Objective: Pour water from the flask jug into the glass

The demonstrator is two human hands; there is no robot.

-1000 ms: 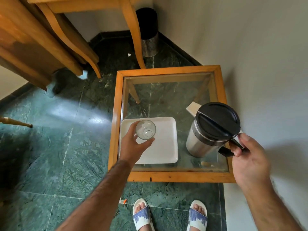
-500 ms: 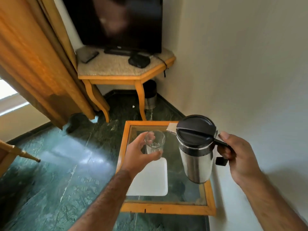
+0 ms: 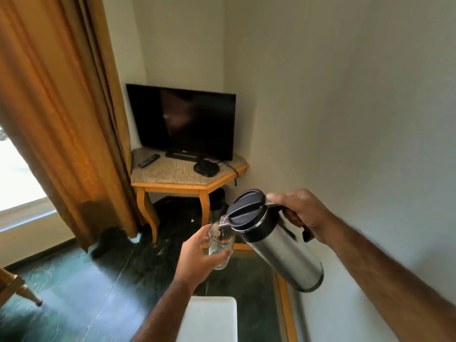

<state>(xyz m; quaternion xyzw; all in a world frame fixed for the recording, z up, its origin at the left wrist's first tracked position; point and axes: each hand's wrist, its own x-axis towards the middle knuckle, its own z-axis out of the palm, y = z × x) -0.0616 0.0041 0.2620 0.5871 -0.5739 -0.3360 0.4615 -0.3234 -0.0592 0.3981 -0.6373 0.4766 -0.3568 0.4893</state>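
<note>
A steel flask jug with a black lid is held in the air by its handle in my right hand. It is tilted to the left, and its spout sits at the rim of a clear glass. My left hand grips the glass from below and the left, holding it upright above the glass-topped table. A little water shows in the bottom of the glass. Whether a stream is falling from the spout is too blurred to tell.
Below the hands are a white tray and the wood-framed glass table. A corner stand with a television stands behind, a wall on the right, an orange curtain on the left.
The view has swung upward. Both hands have risen and come together, and the jug has gone from upright to tilted with its spout at the glass.
</note>
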